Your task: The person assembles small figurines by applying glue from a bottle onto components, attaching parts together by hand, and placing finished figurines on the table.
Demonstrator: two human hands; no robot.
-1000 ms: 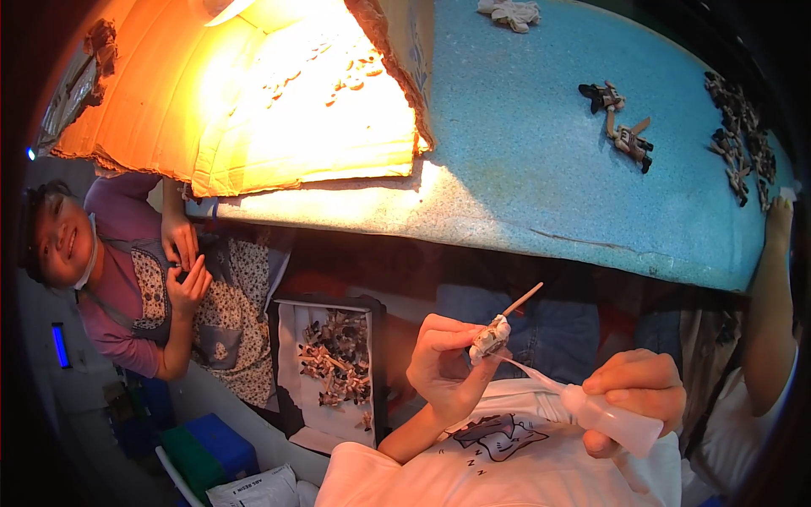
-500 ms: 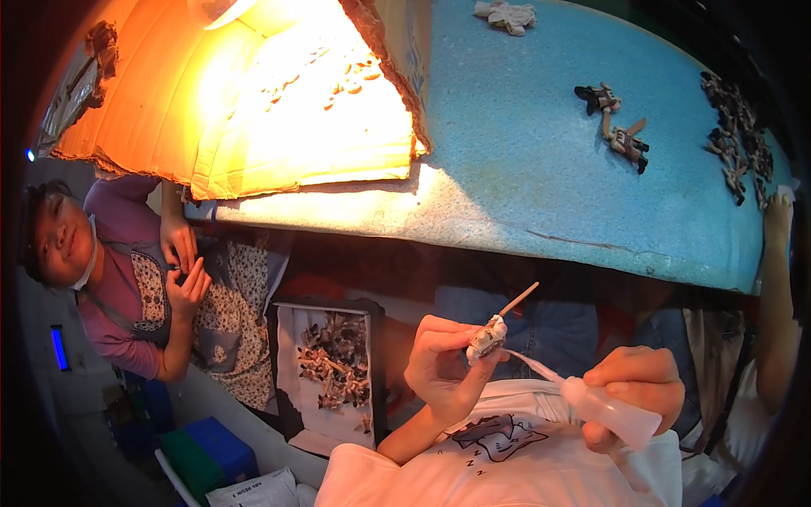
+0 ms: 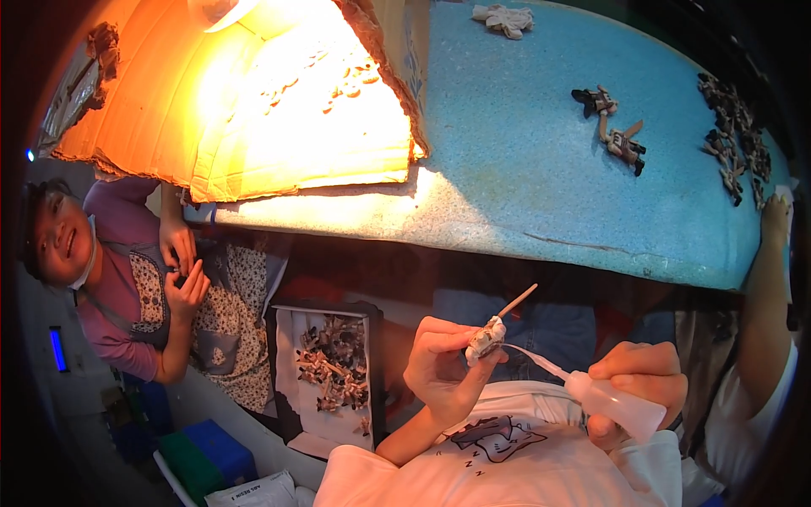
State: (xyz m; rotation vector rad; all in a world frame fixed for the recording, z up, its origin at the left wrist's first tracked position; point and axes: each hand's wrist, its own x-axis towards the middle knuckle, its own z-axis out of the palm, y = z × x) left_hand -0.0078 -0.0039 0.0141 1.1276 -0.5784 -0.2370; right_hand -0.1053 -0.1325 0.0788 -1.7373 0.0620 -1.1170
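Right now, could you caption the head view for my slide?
Left hand holds a small pale piece, right hand a squeeze bottle pointed toward it.

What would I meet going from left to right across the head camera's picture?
A person in an apron, a tray of little toy parts, the left hand, the right hand, then a pile of toys.

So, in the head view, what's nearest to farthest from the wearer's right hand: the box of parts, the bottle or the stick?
1. Bottle, in the right hand.
2. Stick, beside the left hand.
3. Box of parts, farther left.
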